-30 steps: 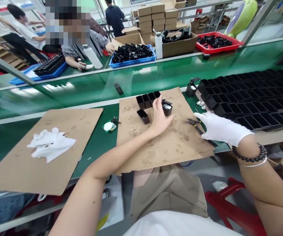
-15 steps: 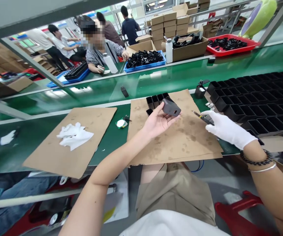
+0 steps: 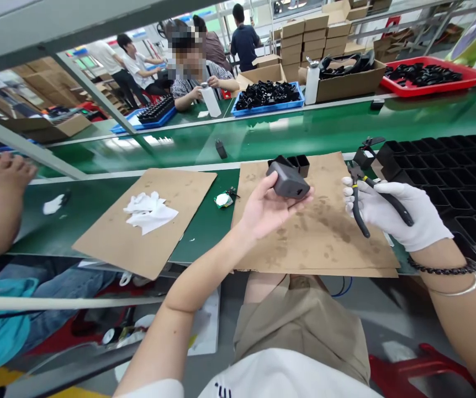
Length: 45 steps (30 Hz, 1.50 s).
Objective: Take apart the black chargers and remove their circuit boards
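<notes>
My bare left hand holds a black plastic case above the cardboard sheet, fingers beneath it and thumb at its side. A small slot shows in the case's near end. My right hand, in a white glove, grips a pair of cutting pliers with black handles and yellow bands. The handles are spread, and the jaws point away from me. Beyond the left hand, several open black cases stand on the cardboard, partly hidden by the held case.
Rows of open black cases fill the right side. White gloves lie on another cardboard sheet. Between the sheets lies a small circuit board. A co-worker's hand is at the left; another person sits across the green belt.
The pliers have turned upright in my right hand and their handles have spread. My left hand has tilted the case slightly. A co-worker's arm has come into view at the left.
</notes>
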Each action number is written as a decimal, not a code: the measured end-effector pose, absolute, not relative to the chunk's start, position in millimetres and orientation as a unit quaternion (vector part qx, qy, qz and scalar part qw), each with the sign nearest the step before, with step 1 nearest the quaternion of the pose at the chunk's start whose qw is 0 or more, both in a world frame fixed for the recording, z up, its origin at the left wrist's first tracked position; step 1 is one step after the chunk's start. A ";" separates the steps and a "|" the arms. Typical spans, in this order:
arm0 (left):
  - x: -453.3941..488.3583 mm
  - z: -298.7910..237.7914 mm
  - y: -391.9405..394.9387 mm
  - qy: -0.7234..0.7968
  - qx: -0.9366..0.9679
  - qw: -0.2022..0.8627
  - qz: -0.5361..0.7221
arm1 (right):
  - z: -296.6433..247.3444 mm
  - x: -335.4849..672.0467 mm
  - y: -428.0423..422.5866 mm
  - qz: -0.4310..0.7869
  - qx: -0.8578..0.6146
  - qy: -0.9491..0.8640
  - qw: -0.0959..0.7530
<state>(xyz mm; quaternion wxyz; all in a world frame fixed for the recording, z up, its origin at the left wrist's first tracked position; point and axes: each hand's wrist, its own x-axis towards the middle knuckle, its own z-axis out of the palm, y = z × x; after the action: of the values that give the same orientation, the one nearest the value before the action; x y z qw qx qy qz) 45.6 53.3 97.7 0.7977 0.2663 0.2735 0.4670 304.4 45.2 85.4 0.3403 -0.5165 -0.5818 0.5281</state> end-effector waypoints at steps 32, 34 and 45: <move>33.0 82.1 30.0 0.513 0.599 0.428 0.442 | 108.3 286.7 34.0 0.301 -0.412 -0.828 0.234; 30.5 82.8 28.8 0.510 0.634 0.387 0.434 | 115.1 282.7 15.9 0.146 -0.400 -0.882 0.201; 23.0 100.7 11.5 0.482 0.719 0.342 0.366 | 126.5 261.6 7.4 -0.105 -0.316 -0.930 0.154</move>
<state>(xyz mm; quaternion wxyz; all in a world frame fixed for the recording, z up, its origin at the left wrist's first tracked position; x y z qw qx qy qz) 23.0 11.5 100.7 0.3424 0.7188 0.4817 0.3662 261.6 7.4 126.5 0.1537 -0.3160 -0.9303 -0.1050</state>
